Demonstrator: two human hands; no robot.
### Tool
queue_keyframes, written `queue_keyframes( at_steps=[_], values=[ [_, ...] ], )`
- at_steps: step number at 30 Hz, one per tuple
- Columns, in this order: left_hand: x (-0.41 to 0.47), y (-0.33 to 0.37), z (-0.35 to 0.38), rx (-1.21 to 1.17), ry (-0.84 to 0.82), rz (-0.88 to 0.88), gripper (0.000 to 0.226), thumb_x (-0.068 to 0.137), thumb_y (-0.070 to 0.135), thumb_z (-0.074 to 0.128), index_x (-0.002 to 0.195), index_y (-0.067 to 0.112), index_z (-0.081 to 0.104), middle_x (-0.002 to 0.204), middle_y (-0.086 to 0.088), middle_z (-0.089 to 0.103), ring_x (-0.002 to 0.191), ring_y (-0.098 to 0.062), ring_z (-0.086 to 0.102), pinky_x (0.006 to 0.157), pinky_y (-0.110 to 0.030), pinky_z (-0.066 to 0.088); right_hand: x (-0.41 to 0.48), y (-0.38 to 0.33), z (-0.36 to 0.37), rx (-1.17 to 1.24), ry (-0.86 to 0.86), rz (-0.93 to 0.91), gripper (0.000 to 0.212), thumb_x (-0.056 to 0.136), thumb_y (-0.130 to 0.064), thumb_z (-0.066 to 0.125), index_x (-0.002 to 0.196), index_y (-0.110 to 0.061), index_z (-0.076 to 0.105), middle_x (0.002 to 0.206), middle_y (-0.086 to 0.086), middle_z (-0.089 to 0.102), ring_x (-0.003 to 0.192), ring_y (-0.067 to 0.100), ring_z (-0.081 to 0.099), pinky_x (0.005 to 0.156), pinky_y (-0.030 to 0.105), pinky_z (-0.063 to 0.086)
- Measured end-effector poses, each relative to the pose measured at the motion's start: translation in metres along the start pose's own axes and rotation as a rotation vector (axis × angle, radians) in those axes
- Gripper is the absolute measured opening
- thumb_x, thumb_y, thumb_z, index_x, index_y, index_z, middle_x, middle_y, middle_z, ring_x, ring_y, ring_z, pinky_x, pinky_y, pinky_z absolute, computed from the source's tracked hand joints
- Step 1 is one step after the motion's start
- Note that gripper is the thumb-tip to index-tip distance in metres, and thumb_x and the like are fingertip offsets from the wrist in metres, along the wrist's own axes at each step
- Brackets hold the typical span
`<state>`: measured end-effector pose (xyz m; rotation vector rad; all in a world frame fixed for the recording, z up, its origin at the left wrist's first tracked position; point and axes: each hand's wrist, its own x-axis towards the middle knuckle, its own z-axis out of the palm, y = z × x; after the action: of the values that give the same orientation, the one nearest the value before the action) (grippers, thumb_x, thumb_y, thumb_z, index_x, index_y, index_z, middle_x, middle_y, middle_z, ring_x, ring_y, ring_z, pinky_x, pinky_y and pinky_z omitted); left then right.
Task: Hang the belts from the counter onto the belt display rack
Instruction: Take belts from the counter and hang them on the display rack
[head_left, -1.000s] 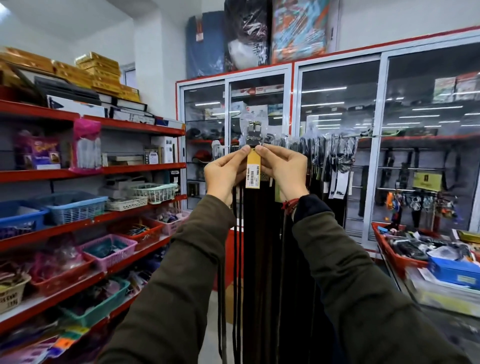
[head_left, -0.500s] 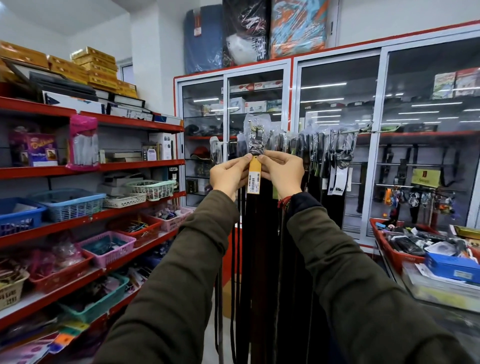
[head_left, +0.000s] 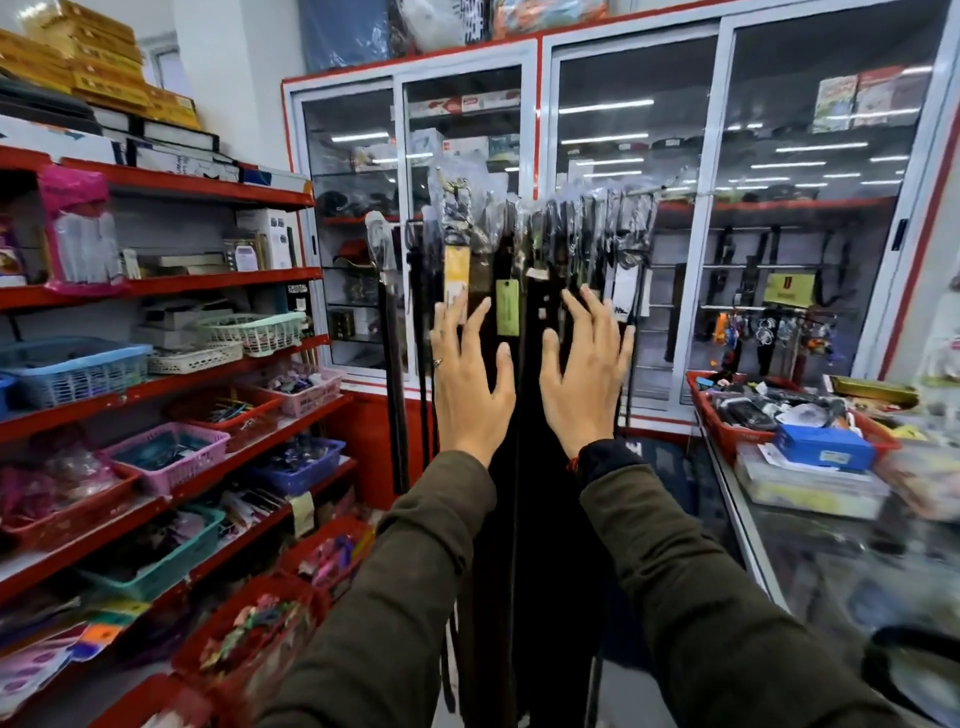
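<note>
Several dark belts hang straight down from the belt display rack, their buckles wrapped in clear plastic. One at the left carries a yellow tag, another a green tag. My left hand and my right hand are both raised in front of the hanging belts, fingers spread, holding nothing. A coiled black belt lies on the glass counter at the lower right, partly cut off by the frame edge.
Red shelves with plastic baskets run along the left. Glass-door cabinets stand behind the rack. On the counter sit a red tray of small goods and a blue box.
Both hands have let go of the yellow-tagged belt, which now hangs on the rack, and have dropped lower with fingers spread. The view has tilted down and right.
</note>
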<state>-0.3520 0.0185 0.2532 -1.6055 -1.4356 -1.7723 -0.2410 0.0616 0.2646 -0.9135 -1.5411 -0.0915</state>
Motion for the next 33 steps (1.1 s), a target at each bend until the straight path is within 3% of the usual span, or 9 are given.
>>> queue_keyframes(
  at_steps=[3,9,15,23,27,30,33],
  values=[
    [-0.031,0.004,0.017,0.038,-0.094,0.022,0.048,0.104,0.024,0.048,0.151,0.015,0.043,0.165,-0.004,0.028,0.159,-0.023,0.009,0.128,-0.051,0.016,-0.024,0.026,-0.016,-0.090,-0.043,-0.001,0.048,0.103,-0.029,0.046,0.151,-0.021,0.044,0.165,-0.001,0.034,0.158,0.024,0.020,0.129,0.051,0.003],
    [-0.100,0.021,0.054,0.016,-0.265,-0.006,0.048,0.104,0.029,0.047,0.151,0.021,0.041,0.166,0.001,0.026,0.160,-0.021,0.006,0.130,-0.045,0.005,-0.074,0.075,-0.058,-0.265,-0.129,0.059,0.048,0.104,-0.031,0.047,0.151,-0.022,0.044,0.167,0.001,0.029,0.160,0.026,0.013,0.128,0.051,-0.002],
    [-0.177,0.050,0.091,-0.055,-0.427,-0.030,0.048,0.104,0.030,0.047,0.151,0.022,0.042,0.166,0.001,0.026,0.160,-0.021,0.007,0.130,-0.043,0.002,-0.137,0.130,-0.118,-0.487,-0.175,0.148,0.048,0.103,-0.034,0.046,0.149,-0.022,0.045,0.168,0.004,0.028,0.159,0.028,0.016,0.127,0.059,0.003],
    [-0.283,0.108,0.130,-0.171,-0.717,0.030,0.045,0.107,0.030,0.042,0.151,0.022,0.042,0.167,0.000,0.026,0.159,-0.023,0.009,0.130,-0.048,0.005,-0.237,0.190,-0.234,-0.752,-0.212,0.384,0.046,0.099,-0.024,0.055,0.145,-0.024,0.051,0.166,0.003,0.032,0.158,0.029,0.020,0.126,0.051,-0.008],
    [-0.327,0.137,0.141,-0.272,-0.896,0.075,0.050,0.105,0.035,0.040,0.153,0.023,0.038,0.168,-0.002,0.025,0.159,-0.023,0.010,0.130,-0.046,0.002,-0.278,0.201,-0.294,-0.831,-0.240,0.546,0.044,0.094,-0.015,0.051,0.137,-0.019,0.059,0.156,0.006,0.050,0.153,0.032,0.035,0.125,0.062,0.009],
    [-0.354,0.158,0.150,-0.324,-1.081,0.154,0.058,0.105,0.043,0.041,0.158,0.021,0.031,0.170,-0.001,0.018,0.160,-0.022,0.005,0.130,-0.040,-0.004,-0.301,0.207,-0.339,-0.853,-0.276,0.681,0.044,0.091,-0.017,0.045,0.129,-0.019,0.066,0.147,0.004,0.059,0.148,0.032,0.042,0.123,0.057,0.016],
    [-0.373,0.180,0.156,-0.367,-1.272,0.253,0.066,0.103,0.054,0.041,0.158,0.019,0.031,0.169,-0.001,0.021,0.160,-0.020,0.004,0.129,-0.044,0.004,-0.318,0.213,-0.380,-0.797,-0.384,0.796,0.045,0.082,-0.004,0.054,0.124,-0.012,0.070,0.137,0.010,0.066,0.137,0.035,0.054,0.116,0.052,0.036]
  ],
)
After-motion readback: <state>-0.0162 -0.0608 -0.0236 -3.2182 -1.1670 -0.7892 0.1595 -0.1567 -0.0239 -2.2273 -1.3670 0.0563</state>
